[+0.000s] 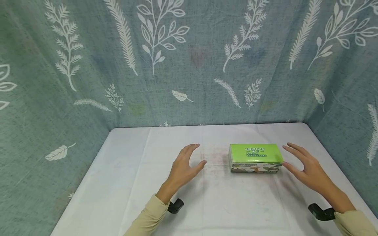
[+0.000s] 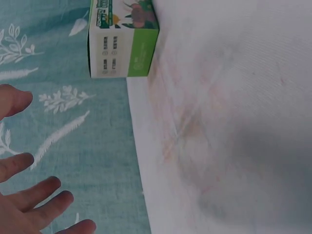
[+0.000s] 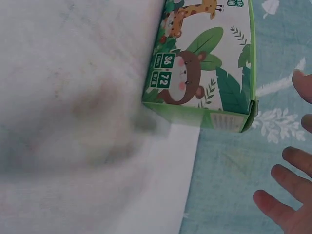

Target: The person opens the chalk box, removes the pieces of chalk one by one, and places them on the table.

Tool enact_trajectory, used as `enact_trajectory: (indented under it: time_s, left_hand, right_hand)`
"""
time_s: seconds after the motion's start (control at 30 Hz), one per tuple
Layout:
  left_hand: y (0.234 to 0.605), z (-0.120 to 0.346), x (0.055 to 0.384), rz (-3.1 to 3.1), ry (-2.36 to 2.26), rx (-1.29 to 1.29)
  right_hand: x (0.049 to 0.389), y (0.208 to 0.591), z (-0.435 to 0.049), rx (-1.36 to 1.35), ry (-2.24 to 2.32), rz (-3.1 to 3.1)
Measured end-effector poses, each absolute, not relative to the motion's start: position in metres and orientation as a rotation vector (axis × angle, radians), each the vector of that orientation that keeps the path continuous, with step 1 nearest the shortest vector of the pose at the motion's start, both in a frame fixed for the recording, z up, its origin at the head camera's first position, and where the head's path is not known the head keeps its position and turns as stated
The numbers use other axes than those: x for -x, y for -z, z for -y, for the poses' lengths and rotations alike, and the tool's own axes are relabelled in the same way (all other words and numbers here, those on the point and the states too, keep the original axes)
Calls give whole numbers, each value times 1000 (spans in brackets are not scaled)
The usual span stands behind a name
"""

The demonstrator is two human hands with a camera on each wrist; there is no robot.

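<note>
Nearest, at the bottom of the head view: pale sleeves (image 1: 150,214) on both forearms, with black wrist devices (image 1: 322,213) worn just beyond the cuffs. Next, the left hand (image 1: 183,167): released, fingers and thumb parted in a wide, loose curve, holding nothing, well apart from anything within reach. On the other side, the right hand (image 1: 310,167): likewise unclenched, thumb and fingers spread wide, grasping nothing. Level with the box's right end, thumb tip meeting the front corner in the head view yet apart from the cardboard in the right wrist view; probably no contact. Turned toward each other across a span wider than the box, presumably for clearance at both ends. Between the two, nearer the right: a green-topped cardboard box (image 1: 255,157) with cartoon animals and "36" and "72" printed on the front, contents impossible to tell. Lying long side across on the white-covered tabletop (image 1: 236,203), right of the middle; likely steady on so broad a base, and apparently turned to make the lid lettering readable from the near side. Faint pinkish smudges (image 1: 214,155) to the left of it. Farthest, past the rear edge, a grey-green curtain (image 1: 203,49) with white leaf prints, perhaps hung as a plain screen.
</note>
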State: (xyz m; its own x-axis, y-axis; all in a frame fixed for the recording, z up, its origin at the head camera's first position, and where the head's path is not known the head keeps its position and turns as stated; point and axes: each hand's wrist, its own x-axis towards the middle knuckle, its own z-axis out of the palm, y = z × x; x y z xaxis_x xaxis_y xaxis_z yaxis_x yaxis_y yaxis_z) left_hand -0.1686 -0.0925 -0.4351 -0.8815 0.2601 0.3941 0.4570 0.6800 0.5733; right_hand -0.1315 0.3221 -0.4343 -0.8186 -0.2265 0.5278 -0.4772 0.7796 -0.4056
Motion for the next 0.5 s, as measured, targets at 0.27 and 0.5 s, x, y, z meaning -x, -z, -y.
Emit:
enact_trajectory:
  time_s: [0.27, 0.5]
  left_hand:
    - [431, 74, 176, 2641, 1021, 661]
    - [431, 57, 184, 2653, 1014, 767]
  right_hand:
    - [145, 432, -316, -604, -698, 2489]
    - [155, 427, -312, -672, -641, 2488]
